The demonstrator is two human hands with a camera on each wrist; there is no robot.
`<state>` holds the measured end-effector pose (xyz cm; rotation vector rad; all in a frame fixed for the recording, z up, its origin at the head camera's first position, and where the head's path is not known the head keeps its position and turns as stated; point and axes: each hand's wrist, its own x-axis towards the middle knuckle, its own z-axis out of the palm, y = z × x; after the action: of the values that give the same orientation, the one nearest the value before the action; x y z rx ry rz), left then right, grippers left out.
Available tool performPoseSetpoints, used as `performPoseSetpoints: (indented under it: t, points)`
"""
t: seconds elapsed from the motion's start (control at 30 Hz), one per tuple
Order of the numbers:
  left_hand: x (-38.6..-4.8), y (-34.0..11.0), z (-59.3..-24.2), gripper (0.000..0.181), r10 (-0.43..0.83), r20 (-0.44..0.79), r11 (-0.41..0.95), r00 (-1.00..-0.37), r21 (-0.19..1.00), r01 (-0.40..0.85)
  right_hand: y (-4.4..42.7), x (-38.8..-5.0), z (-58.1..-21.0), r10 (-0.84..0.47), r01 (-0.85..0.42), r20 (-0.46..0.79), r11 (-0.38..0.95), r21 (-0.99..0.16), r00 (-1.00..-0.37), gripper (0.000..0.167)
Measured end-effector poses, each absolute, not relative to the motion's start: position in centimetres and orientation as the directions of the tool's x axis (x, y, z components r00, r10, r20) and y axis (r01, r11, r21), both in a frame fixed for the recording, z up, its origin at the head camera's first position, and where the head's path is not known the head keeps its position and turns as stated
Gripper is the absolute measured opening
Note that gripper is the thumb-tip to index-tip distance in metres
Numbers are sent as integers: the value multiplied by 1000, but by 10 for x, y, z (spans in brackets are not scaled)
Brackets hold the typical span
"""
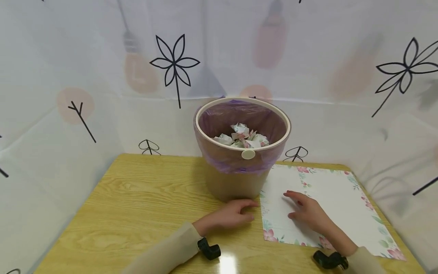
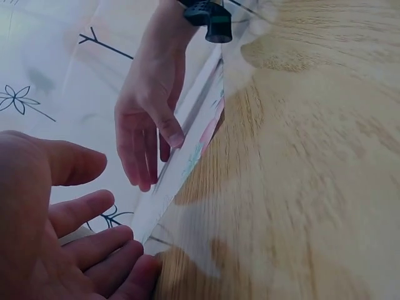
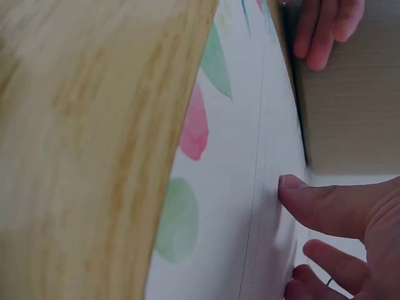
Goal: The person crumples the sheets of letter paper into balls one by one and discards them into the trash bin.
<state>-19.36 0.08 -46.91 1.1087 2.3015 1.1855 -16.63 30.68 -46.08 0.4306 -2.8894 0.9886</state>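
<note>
A sheet of white paper with a floral border (image 1: 342, 205) lies flat on the right side of the table. Over its left part hovers my right hand (image 1: 309, 213), fingers loosely spread and holding nothing. My left hand (image 1: 227, 217) is in front of the bin, relaxed, with no object in it; whether it touches the bin I cannot tell. The beige bin (image 1: 232, 186) stands upright at the back, lined with a purple bag (image 1: 236, 163). Several crumpled paper balls (image 1: 241, 133) lie inside. In the right wrist view, the right thumb (image 3: 331, 203) is close to the paper (image 3: 231, 181).
The wooden table (image 1: 147, 190) has its back edge near a hanging white cloth (image 1: 102, 49) printed with line-drawn flowers and pink lamps. Each wrist wears a black strap device, the left one (image 1: 208, 249) and the right one (image 1: 330, 260).
</note>
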Motion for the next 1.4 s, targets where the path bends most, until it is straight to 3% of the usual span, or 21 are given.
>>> performPoseSetpoints:
  t: [0.17, 0.63, 0.87, 0.97, 1.1, 1.2, 1.4]
  points:
    - [-193, 10, -467, 44, 774, 24, 391, -633, 768, 507, 304, -167, -462, -200, -210, 84, 774, -597, -976, 62]
    - [-197, 20, -462, 55, 796, -53, 499, -603, 622, 604, 296, -160, -466, -161, -172, 71, 801, -573, -984, 60]
    - [-191, 24, -457, 83, 777, -90, 524, -623, 641, 561, 288, -156, -463, -146, -155, 64, 778, -609, -987, 64]
    - [-188, 26, -456, 95, 747, -113, 545, -655, 668, 507, 285, -154, -463, -182, -153, 36, 684, -713, -983, 69]
    - [-185, 27, -457, 108, 730, -115, 554, -674, 677, 485, 283, -150, -468, -232, -87, -22, 450, -889, -972, 74]
    - [-184, 28, -457, 114, 738, -92, 550, -669, 655, 517, 281, -149, -472, -237, -47, -36, 336, -941, -971, 79]
    - [-181, 30, -456, 112, 768, -42, 529, -639, 604, 596, 268, -144, -476, -201, -20, -30, 241, -970, -979, 85]
